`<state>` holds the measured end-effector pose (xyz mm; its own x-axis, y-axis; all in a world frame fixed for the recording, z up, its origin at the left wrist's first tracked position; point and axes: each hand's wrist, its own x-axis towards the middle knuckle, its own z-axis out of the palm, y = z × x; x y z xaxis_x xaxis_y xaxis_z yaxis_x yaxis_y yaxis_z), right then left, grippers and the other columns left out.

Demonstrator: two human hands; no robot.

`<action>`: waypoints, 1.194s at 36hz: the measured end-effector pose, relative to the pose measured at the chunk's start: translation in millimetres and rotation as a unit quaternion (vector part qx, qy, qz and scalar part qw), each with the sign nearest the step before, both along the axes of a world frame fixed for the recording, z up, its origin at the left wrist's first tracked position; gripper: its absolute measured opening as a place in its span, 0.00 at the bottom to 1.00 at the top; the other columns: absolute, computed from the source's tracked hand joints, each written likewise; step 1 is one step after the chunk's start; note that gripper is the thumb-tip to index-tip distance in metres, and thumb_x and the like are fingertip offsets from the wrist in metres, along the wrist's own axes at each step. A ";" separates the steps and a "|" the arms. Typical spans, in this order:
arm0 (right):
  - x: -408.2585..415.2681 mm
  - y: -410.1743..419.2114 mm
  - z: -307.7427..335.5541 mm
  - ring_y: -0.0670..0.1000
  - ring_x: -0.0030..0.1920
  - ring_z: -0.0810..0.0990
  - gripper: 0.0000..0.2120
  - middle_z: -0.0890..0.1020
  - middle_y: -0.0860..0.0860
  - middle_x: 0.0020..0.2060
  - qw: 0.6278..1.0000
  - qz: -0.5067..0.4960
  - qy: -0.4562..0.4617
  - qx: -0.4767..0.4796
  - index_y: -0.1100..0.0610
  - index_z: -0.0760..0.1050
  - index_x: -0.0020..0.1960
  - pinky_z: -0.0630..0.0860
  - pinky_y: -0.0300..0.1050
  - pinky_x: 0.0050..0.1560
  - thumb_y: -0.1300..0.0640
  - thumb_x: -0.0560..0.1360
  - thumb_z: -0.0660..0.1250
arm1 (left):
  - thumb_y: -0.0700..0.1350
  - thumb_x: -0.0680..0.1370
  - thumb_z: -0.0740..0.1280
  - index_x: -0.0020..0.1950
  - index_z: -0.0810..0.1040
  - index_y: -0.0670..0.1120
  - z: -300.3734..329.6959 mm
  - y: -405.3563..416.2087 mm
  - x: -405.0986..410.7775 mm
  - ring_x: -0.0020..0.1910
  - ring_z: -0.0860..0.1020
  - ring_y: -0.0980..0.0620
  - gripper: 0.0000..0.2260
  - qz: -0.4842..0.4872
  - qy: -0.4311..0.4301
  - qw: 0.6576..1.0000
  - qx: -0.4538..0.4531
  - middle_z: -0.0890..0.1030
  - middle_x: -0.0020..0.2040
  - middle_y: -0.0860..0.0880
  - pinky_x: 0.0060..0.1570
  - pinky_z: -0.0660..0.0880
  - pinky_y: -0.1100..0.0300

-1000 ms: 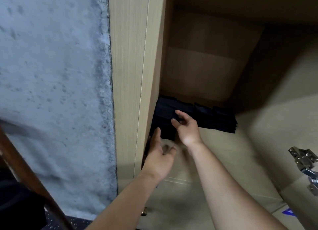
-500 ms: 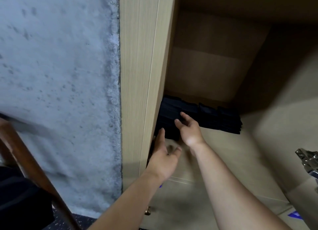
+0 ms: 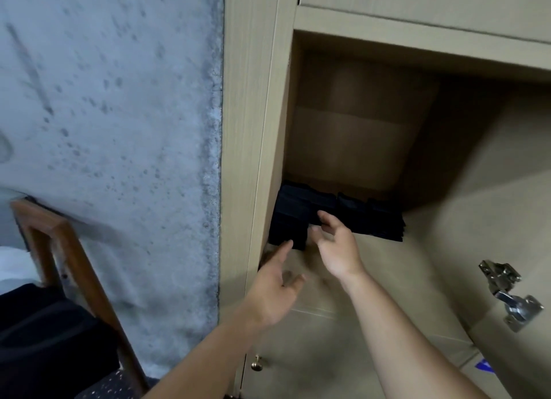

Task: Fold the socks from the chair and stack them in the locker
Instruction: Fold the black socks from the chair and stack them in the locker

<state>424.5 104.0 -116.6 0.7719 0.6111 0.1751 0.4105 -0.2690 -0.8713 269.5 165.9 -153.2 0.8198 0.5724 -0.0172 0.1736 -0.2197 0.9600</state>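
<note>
The right hand (image 3: 337, 249) is reaching into the open compartment with fingers loose and spread, holding nothing, its fingertips (image 3: 323, 216) at or just against the front of the row of folded black fabric socks (image 3: 343, 216); contact is too blurred to confirm. The left hand (image 3: 272, 291) is hanging slack and empty, forefinger extended toward the lower front corner of the leftmost stack. The socks are sitting at the back left of the pale wood-laminate locker (image 3: 402, 264), on its shelf floor, leftmost stack against the side wall. Judgement: soft, light, limp knit; stacks are likely slumping or shearing if nudged from one side, so flat palms on both flanks, or a pinch across the fold edges, look safest. Count: roughly four stacks abreast, boundaries indistinct in shadow; individual socks not countable. Two hands. One brown wooden chair (image 3: 68, 267) is standing at the lower left, dark cloth (image 3: 44, 339) lying on it. One metal door hinge (image 3: 510, 294), one small brass knob (image 3: 256, 364).
</note>
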 end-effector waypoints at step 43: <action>-262.5 -7.3 -13.2 0.31 0.56 0.76 0.20 0.78 0.41 0.60 0.952 0.304 -0.028 0.027 0.40 0.73 0.70 0.72 0.31 0.50 0.50 0.80 0.70 | 0.51 0.82 0.65 0.79 0.67 0.54 22.1 10.9 -348.7 0.77 0.64 0.52 0.25 0.326 0.187 0.853 0.363 0.68 0.78 0.54 0.75 0.60 0.53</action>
